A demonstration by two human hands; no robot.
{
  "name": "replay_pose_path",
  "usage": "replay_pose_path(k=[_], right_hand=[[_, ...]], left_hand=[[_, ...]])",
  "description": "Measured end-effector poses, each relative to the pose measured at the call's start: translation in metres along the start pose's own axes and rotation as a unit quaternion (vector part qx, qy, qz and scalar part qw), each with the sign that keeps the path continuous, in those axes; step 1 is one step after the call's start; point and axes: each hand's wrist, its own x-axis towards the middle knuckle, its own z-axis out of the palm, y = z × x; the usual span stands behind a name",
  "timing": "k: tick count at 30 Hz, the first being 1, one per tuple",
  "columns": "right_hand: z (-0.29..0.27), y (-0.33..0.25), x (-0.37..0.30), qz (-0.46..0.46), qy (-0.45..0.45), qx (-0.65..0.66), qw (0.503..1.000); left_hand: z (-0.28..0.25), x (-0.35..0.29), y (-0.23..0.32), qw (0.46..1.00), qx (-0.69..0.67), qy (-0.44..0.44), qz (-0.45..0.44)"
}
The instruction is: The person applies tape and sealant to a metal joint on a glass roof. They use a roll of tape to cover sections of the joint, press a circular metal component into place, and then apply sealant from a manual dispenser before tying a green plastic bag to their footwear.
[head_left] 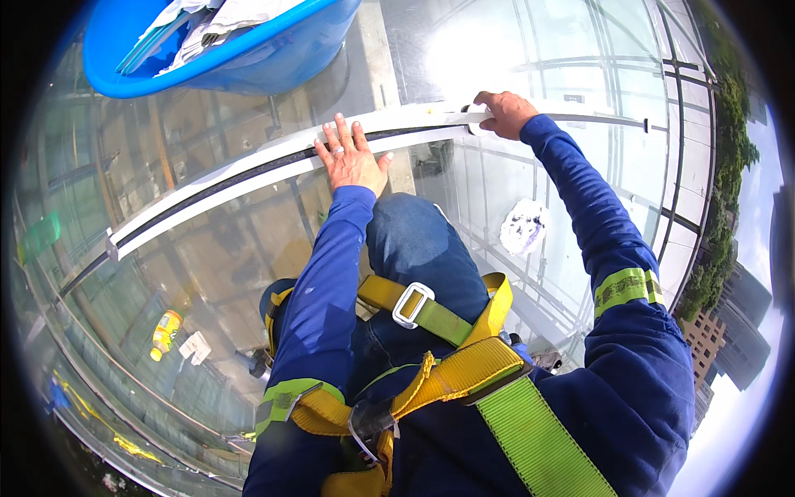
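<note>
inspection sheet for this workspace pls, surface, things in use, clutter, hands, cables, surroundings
Surface: reflective glass, bright glare at upper right
Job's things: white strips along a dark seam
Clutter: blue tub of papers or cloths, yellow bottle, pale scrap, dark-stained white cloth or paper
Hands: left hand flat on the strips, fingers spread; right hand near their right end, grip unclear
Cables: nothing certain; yellow rope-like strip at lower left
Surroundings: trees and buildings at right
</note>
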Motion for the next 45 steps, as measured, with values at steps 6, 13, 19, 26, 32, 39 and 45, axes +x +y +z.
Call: replay_pose_path(k=[6,13,19,26,32,39,45], right_hand=[[0.007,-0.002,-0.043,-0.007,0.072,0.141,0.987],[0.032,-0.018,-0.069,0.012,0.083,0.31,0.947],[0.036,-0.019,-0.071,0.034,0.073,0.348,0.934],[0.062,-0.012,-0.064,0.085,0.065,0.283,0.953],[0.099,-0.026,-0.083,0.003,0.208,0.127,0.97],[0.137,-0.014,-0.104,-0.018,0.208,0.133,0.969],[0.12,0.011,-0.103,0.152,0.11,0.162,0.969]], left_hand=[[-0.011,-0.006,0.089,0.841,-0.51,-0.149,-0.101],[0.028,-0.023,0.155,0.31,-0.907,-0.188,-0.217],[0.053,-0.016,0.138,0.363,-0.894,-0.178,-0.192],[0.042,-0.02,0.158,0.364,-0.891,-0.141,-0.232],[0.054,-0.012,0.156,0.437,-0.845,-0.144,-0.274],[0.052,0.003,0.137,0.385,-0.853,-0.214,-0.281],[0.037,-0.002,0.138,0.272,-0.903,-0.195,-0.268]])
